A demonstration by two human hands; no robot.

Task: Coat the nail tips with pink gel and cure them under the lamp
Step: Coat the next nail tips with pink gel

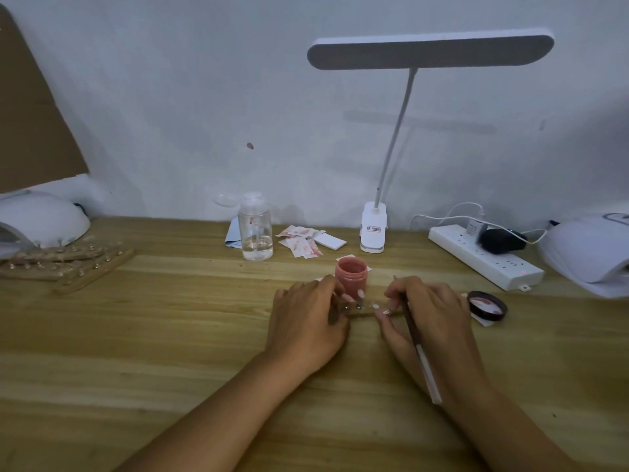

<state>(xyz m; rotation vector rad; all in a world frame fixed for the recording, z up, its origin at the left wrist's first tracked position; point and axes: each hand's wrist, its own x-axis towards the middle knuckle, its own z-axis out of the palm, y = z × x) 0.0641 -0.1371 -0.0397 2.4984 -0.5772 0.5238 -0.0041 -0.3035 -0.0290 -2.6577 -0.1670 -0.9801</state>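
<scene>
So, both hands were down on the desk (170,335), closed in around the little wooden strip (366,314) that carried the nail tips (375,306). The left hand (306,321) had its fingers curled round the strip's left end, pinching it steady. The right hand (432,318) had the brush (422,356) clamped between its fingers, with the handle running back over the hand, and its fingertips touched the strip's right end. A couple of tips looked whitish and one by the left hand looked pink. They were too small for me to say how many were coated.

The thing that worried me was the open jar of pink gel (351,275). It sat just behind the strip, right by the left fingers, with its lid (487,306) off to the right. One careless knuckle while lifting the strip could have tipped it over.

The bristle end of the brush was hidden behind the hand. If it was loaded, it could easily have smeared a finger or the wood.

Both options for curing, the left curing lamp (41,219) and the right curing lamp (585,253), were well away at the desk edges. Carrying the strip that far risked tilting it or thumbing a wet tip.
</scene>
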